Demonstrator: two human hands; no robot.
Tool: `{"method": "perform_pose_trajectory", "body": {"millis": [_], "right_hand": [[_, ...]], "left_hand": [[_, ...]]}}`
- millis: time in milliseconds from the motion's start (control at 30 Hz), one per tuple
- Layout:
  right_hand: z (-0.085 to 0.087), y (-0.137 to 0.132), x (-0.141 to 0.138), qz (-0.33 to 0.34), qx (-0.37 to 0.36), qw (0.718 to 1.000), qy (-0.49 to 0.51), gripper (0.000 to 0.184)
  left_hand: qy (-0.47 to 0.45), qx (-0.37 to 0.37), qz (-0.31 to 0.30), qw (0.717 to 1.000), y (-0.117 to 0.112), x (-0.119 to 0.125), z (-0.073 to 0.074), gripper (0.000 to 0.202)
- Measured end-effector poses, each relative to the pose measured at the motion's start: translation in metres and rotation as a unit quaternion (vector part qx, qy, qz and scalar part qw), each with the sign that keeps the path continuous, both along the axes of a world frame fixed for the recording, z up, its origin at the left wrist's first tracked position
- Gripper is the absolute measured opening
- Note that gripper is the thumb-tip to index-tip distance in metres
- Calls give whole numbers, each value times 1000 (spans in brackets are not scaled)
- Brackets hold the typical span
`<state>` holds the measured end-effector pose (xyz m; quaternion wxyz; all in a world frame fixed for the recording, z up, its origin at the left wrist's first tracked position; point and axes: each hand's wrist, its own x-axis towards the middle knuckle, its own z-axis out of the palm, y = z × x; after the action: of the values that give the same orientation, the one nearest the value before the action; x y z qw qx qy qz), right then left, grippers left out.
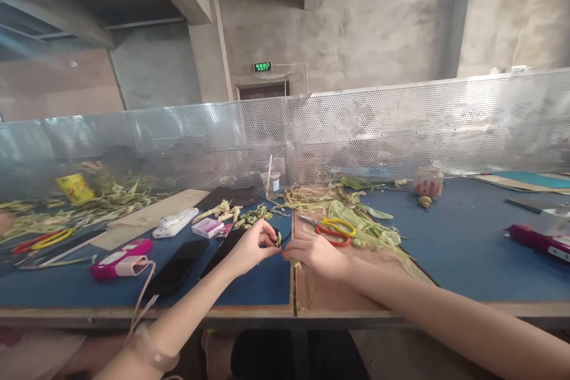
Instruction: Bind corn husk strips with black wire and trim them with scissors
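My left hand (252, 247) and my right hand (314, 253) meet over the middle of the blue table (467, 249). Both pinch a small green-and-dark woven leaf piece (276, 240) between their fingertips. Just beyond my right hand lie scissors with red and yellow handles (333, 230) on a heap of pale green leaf strips (356, 217). Small folded leaf pieces (236, 214) lie beyond my left hand.
Two dark phones (178, 270) and a pink power bank (120, 260) lie at the left, with a white case (174, 222) and a small box (207, 227). A plastic cup with a straw (270, 181) stands by the perforated metal screen (401, 130). More leaves and scissors (42, 240) lie far left.
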<state>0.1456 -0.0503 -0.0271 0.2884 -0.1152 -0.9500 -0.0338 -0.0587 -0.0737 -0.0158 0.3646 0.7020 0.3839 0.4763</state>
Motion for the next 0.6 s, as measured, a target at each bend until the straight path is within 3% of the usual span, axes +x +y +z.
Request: {"method": "perform_pose_trajectory", "body": {"millis": [200, 333, 400, 500, 600], "right_hand": [[0, -39, -2, -7, 2, 998, -59, 20], [8, -42, 7, -56, -182, 982, 3, 37], [9, -36, 10, -94, -234, 967, 43, 35], [7, -26, 8, -136, -224, 962, 77, 23], [3, -22, -1, -134, -198, 968, 78, 23]], "left_hand": [[74, -6, -12, 997, -18, 0, -15, 31], [67, -30, -11, 997, -19, 0, -18, 30], [64, -41, -11, 997, -19, 0, -18, 29], [68, -46, -2, 997, -20, 2, -17, 28], [100, -38, 23, 994, -22, 3, -17, 28]]}}
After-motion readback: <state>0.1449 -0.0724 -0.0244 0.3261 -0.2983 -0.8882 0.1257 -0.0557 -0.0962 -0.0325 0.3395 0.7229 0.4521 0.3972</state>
